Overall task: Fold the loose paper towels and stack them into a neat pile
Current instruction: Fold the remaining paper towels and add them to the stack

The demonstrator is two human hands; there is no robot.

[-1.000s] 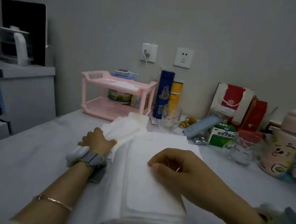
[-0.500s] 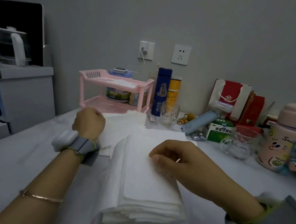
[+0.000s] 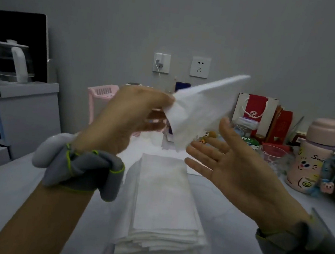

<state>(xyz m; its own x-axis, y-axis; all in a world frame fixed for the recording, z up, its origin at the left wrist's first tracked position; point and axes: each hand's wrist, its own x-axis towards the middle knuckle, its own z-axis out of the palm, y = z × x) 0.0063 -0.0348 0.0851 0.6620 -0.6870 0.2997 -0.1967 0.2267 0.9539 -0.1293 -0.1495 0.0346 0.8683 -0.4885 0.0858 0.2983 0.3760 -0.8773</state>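
The left hand [image 3: 129, 117] pinches a loose paper towel [image 3: 196, 111] in the air above the folded pile [image 3: 163, 201], which lies toward the table's [image 3: 14, 202] near edge. The right hand [image 3: 232, 163], fingers spread and empty, should take the hanging corner, match the edges squarely, then crease.

Grey table [image 3: 24, 204] bearing towel stack [image 3: 162, 211]

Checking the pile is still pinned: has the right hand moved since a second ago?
Yes. The right hand has lifted upward off the folded stack and hangs open in the air.
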